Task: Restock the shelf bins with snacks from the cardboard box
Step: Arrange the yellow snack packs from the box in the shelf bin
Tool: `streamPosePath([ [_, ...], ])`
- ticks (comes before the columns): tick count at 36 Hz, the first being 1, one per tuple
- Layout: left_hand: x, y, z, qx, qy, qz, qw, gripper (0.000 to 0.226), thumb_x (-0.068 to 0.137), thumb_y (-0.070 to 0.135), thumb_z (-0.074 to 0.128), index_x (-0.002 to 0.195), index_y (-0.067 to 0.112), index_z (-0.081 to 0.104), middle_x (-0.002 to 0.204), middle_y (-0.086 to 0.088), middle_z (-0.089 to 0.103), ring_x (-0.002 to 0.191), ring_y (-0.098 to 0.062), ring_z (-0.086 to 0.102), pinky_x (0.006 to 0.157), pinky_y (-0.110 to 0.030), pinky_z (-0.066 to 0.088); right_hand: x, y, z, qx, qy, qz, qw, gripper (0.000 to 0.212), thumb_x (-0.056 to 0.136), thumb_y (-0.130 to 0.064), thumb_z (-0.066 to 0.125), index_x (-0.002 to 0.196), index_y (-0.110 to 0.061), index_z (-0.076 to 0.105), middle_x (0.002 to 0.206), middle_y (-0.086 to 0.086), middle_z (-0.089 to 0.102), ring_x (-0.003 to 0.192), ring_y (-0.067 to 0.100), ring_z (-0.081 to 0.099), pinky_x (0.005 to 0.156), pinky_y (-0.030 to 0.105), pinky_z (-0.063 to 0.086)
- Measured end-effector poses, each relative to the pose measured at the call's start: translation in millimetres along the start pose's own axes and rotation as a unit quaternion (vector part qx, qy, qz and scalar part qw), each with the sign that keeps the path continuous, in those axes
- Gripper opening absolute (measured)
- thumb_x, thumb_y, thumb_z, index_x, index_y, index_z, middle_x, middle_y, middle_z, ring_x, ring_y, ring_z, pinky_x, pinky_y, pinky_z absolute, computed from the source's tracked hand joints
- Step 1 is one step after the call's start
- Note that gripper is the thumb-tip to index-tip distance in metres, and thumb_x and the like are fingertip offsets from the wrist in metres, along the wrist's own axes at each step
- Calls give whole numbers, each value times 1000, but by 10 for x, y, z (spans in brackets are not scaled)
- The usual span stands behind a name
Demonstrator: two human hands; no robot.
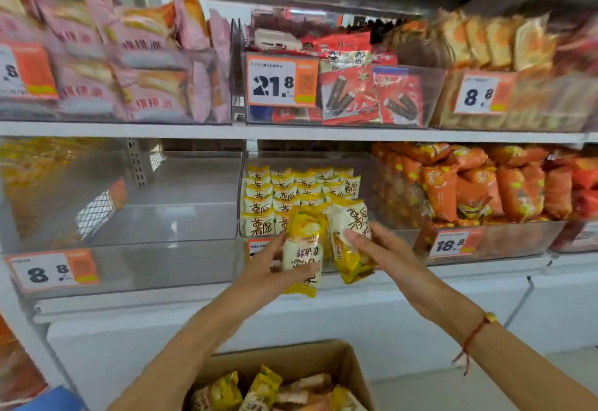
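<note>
Holding yellow snack packs, left hand [275, 268] and right hand [372, 245] each grip one before the half-filled middle bin [365, 164]; cardboard box [356, 375] holds more.

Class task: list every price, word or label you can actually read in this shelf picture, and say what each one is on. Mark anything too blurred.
"21.8": tag on the red-packet bin.
"8.8": tag on the upper right bin.
"8.8": tag on the empty bin.
"18.8": tag on the orange-packet bin.
"薯愿": stacked yellow packets.
Small print on every tag: too blurred.
</note>
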State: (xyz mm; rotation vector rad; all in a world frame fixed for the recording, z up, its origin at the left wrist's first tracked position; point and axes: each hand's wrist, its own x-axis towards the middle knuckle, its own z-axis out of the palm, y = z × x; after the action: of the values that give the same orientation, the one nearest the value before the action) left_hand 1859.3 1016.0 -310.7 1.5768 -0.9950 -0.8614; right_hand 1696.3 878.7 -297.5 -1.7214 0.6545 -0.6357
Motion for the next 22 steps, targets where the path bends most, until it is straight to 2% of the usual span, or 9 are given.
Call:
streamPosePath([
  [2,87,166,-39,31,15,13,999,51,81,39,70,125,44,44,114,17,58,95,8,53,63,-6,41,47,-40,-98,-18,95,-43,994,29,76,-42,74,101,-29,66,99,-6,71,95,13,66,78,21,52],
  [3,151,236,-59,44,23,20,999,54,80,40,70,129,38,47,114,14,60,95,6,55,63,-7,41,86,-58,-148,-37,138,-66,987,26,76,-36,76,99,-30,65,96,-10,72,93,12,66,76,22,54],
  [5,289,384,-85,60,45,26,997,59,80,40,70,133,28,46,107,11,61,92,1,58,60,-9,42,196,-103,-269,-88,189,-100,973,34,76,-34,78,105,-26,63,96,-13,71,89,5,66,77,24,55],
  [7,448,495,-94,55,69,34,995,63,80,37,72,135,23,44,106,7,61,88,-1,60,58,-10,44,328,-173,-401,-158,208,-118,958,45,76,-32,79,113,-19,57,94,-15,67,84,-1,63,71,18,52],
  [10,694,586,-78,46,116,40,991,73,75,33,78,136,17,42,107,2,60,85,-3,59,61,-17,45,595,-262,-567,-311,209,-130,918,60,77,-33,78,123,-15,44,97,-5,63,86,15,63,71,33,52],
  [13,937,555,-52,44,142,37,988,82,72,35,82,139,17,39,118,-3,60,98,-15,62,83,-32,53,890,-283,-633,-434,189,-155,867,68,81,-28,75,134,-19,33,106,6,62,92,27,62,69,40,52],
  [15,1077,509,-35,55,153,42,986,84,71,38,82,139,18,38,120,-3,60,97,-14,62,90,-39,52,1090,-267,-640,-517,173,-154,824,67,84,-25,71,137,-21,31,113,10,57,96,32,61,69,41,52],
  [19,1284,476,-14,60,174,44,982,83,74,34,80,141,17,34,97,8,56,76,-3,58,71,-29,52,1444,-176,-613,-632,141,-110,754,53,87,-16,65,132,-17,38,132,15,42,105,36,58,72,37,47],
  [22,1361,464,-17,50,169,44,983,81,76,31,79,141,18,33,90,16,52,72,-1,57,61,-26,49,1666,-67,-579,-677,115,-76,723,55,87,-15,64,135,-18,39,130,12,47,112,32,56,78,37,48],
])
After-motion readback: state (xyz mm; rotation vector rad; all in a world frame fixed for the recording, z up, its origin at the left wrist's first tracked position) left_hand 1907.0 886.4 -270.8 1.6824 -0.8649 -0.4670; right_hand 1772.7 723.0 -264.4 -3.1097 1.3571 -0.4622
